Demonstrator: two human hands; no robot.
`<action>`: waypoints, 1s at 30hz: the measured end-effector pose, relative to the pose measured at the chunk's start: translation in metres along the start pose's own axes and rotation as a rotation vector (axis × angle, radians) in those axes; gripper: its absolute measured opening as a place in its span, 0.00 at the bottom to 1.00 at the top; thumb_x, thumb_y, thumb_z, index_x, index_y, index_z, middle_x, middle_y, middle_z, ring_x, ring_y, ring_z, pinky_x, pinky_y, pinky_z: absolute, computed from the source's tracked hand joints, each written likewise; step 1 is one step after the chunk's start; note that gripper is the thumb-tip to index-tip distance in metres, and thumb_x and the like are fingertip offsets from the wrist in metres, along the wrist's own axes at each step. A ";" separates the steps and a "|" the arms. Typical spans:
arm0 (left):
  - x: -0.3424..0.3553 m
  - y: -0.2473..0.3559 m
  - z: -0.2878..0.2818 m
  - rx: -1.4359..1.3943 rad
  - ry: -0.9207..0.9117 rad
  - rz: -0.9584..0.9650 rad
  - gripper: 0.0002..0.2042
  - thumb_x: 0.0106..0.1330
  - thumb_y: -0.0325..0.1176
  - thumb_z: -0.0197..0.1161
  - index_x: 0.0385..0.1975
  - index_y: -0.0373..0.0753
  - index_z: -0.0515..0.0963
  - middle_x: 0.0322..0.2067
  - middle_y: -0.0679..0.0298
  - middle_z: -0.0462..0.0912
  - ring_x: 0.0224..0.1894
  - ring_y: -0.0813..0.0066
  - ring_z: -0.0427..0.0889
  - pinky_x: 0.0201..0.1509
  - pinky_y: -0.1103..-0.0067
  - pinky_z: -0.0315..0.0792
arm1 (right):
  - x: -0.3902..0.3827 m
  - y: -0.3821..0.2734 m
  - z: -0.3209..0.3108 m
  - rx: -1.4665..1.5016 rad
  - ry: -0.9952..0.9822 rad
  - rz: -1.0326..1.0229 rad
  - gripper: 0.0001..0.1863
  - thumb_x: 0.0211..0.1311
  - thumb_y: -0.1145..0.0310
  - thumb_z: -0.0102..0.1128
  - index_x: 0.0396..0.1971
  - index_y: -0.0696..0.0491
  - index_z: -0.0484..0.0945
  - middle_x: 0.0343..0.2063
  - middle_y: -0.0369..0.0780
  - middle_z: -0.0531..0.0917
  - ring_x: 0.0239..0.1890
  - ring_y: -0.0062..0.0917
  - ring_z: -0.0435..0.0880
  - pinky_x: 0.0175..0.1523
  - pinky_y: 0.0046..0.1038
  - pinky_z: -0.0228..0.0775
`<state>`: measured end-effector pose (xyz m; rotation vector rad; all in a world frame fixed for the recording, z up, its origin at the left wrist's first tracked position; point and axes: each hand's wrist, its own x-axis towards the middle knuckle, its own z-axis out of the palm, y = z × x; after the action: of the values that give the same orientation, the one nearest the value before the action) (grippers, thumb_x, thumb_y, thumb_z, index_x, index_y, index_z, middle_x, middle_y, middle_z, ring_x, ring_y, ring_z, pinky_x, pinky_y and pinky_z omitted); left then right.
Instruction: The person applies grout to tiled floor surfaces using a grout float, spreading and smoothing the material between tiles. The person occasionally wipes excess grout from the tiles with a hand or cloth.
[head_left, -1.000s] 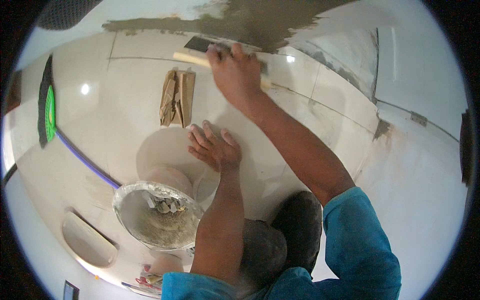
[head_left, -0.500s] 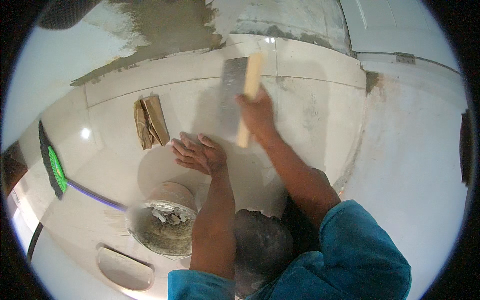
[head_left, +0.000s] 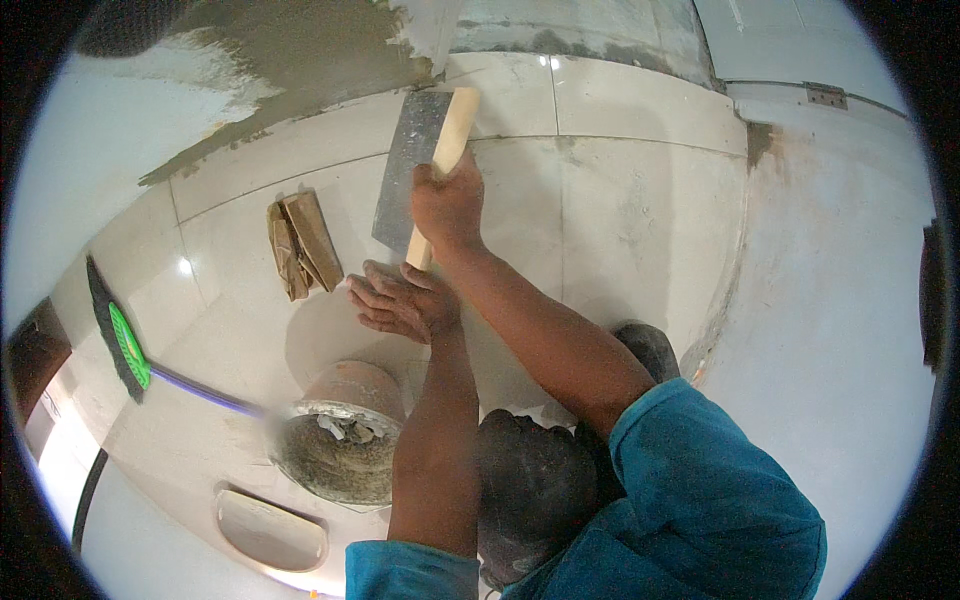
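A wide plastering blade [head_left: 408,165], a flat metal sheet set along a pale wooden handle, is in my right hand [head_left: 447,208]. The fingers wrap round the wood, and the metal edge faces left. Just below the handle's near end, my left hand [head_left: 402,303] has its fingers stretched out to the left and holds nothing. Whether it touches the handle's end, I cannot tell. To its upper left lies a folded piece of brown cardboard [head_left: 308,243]. Below my left hand a bucket [head_left: 350,382] leans with its mouth toward me, grey mortar [head_left: 340,468] and pale chips inside.
A broom [head_left: 125,340] with a green head and purple stick lies at the left. Near the bucket is a shallow pale tray [head_left: 272,530]. Wet grey plaster [head_left: 320,55] coats part of the far wall, above the tiles [head_left: 640,200]. A hinged white door [head_left: 800,50] stands far right.
My right hand has carried the plastering blade to the left and slightly away from me. My left hand stays spread in nearly the same place. The view has shifted slightly.
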<state>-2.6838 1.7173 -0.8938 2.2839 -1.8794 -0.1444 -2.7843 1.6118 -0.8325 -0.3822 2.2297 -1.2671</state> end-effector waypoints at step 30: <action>0.001 0.007 -0.005 0.063 -0.009 0.059 0.30 0.74 0.53 0.35 0.67 0.37 0.57 0.67 0.44 0.53 0.71 0.47 0.50 0.70 0.50 0.44 | 0.125 0.037 -0.090 -0.271 0.058 0.128 0.20 0.53 0.67 0.63 0.44 0.61 0.76 0.36 0.52 0.83 0.41 0.39 0.85 0.46 0.41 0.76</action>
<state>-2.6892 1.7158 -0.8878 2.2687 -1.9805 -0.0891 -2.9381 1.6329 -0.8663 -0.2999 2.4401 -0.9239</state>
